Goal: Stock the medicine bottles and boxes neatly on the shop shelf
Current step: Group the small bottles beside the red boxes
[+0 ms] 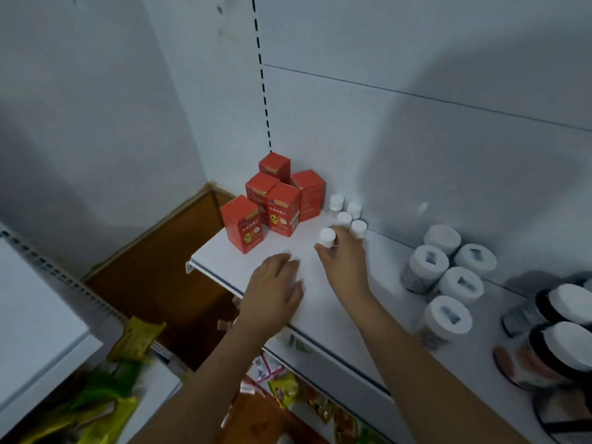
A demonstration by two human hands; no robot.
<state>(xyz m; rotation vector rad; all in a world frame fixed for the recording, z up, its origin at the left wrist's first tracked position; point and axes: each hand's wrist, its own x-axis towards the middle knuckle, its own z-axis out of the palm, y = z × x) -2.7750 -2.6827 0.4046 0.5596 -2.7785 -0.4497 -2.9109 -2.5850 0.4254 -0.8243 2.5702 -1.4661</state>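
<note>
On the white shelf (323,302), several red medicine boxes (280,208) stand in a cluster at the left end. Beside them several small white-capped bottles (345,216) stand near the back wall. My right hand (344,261) holds one more small white-capped bottle (327,238) upright at the front of that group. My left hand (272,293) rests flat on the shelf near its front edge, fingers straight and holding nothing.
Several larger white-lidded jars (448,277) stand to the right on the shelf, then dark-rimmed jars (557,315) at the far right. Below the shelf lie colourful packets (282,389). Yellow-green bags (109,395) sit at the lower left by another white shelf unit.
</note>
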